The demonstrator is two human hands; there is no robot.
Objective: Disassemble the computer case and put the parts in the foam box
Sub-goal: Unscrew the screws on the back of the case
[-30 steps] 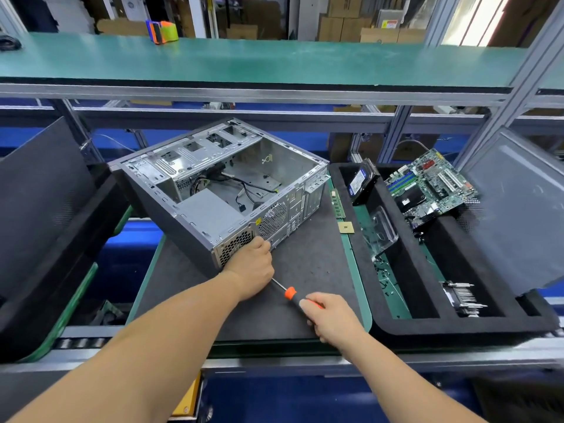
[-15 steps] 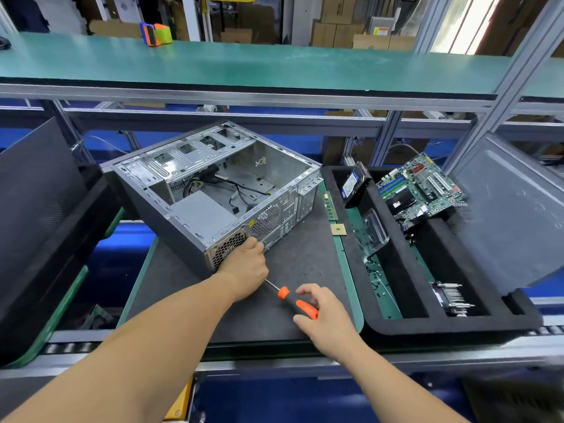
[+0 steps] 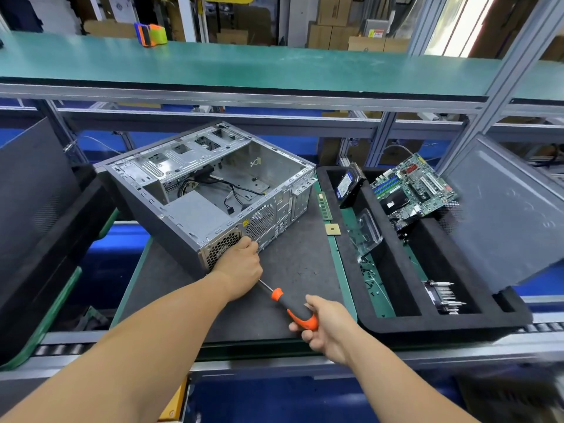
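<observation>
Bare mat (image 3: 293, 270) between computer case (image 3: 213, 190) and foam box (image 3: 396, 328) offers passage, narrowed by memory stick (image 3: 324, 206) and chip (image 3: 331, 229) along box's edge.

Bright, even overhead light with soft shadows; daylight blows out a window (image 3: 457, 22) top right. Wide-angle bending at edges; lower corners blur.
</observation>
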